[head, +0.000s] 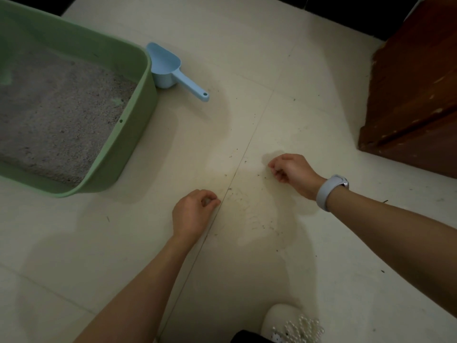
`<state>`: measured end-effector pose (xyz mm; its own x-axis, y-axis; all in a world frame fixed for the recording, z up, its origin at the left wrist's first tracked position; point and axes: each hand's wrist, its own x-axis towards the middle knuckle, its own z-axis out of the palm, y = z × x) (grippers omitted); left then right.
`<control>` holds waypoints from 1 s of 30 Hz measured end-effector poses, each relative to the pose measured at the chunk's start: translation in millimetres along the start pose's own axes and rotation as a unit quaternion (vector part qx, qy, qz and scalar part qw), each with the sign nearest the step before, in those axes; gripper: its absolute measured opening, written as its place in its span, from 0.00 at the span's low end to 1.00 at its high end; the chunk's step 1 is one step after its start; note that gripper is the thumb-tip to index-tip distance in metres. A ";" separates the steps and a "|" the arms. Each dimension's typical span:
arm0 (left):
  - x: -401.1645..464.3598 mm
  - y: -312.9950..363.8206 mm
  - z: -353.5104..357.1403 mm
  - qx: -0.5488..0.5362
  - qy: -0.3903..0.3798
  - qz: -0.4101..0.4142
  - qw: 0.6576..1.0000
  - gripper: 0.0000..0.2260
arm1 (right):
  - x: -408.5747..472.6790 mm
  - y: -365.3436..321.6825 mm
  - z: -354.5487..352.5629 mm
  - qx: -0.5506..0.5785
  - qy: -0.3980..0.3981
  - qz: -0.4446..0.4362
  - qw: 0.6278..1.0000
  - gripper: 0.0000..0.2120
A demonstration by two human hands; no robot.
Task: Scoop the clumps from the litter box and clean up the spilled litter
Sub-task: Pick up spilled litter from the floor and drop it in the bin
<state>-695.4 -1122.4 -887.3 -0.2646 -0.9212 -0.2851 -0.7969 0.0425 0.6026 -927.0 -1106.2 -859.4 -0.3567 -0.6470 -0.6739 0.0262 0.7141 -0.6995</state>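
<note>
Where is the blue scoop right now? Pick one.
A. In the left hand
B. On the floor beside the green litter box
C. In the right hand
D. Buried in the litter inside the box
B. The blue scoop lies on the tiled floor against the outer wall of the green litter box, while the left hand and right hand are down near the spilled litter, away from it.

Scoop (170, 70) lies just right of litter box (138, 115) (touching it).
</note>
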 end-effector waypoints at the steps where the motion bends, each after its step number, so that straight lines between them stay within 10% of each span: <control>1: -0.3 0.7 1.3 0.007 0.001 -0.002 1.000 0.04 | 0.8 2.4 -0.8 -0.081 0.017 -0.016 0.996 0.08; 11: -0.1 -3.5 5.8 0.063 -0.008 0.045 0.997 0.06 | 1.7 17.5 7.5 -0.383 0.012 -0.146 0.912 0.07; 17: 8.3 8.9 -2.0 -0.110 -0.014 -0.075 0.991 0.06 | 0.1 19.8 16.3 -0.456 0.012 -0.178 0.872 0.08; 26: 19.6 27.2 -22.1 -0.404 -0.047 -0.182 0.895 0.10 | -0.2 14.1 24.9 -0.491 0.007 -0.157 0.857 0.08; 30: 21.5 28.3 -27.1 -0.532 -0.083 -0.204 0.817 0.06 | -1.3 7.4 23.1 -0.357 0.014 -0.126 0.926 0.08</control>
<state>-708.9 -1151.4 -856.1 -0.2353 -0.7051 -0.6689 0.0634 -0.6979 0.7134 -904.8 -1106.2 -869.2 -0.2918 -0.8171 -0.4972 -0.6809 0.5425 -0.4920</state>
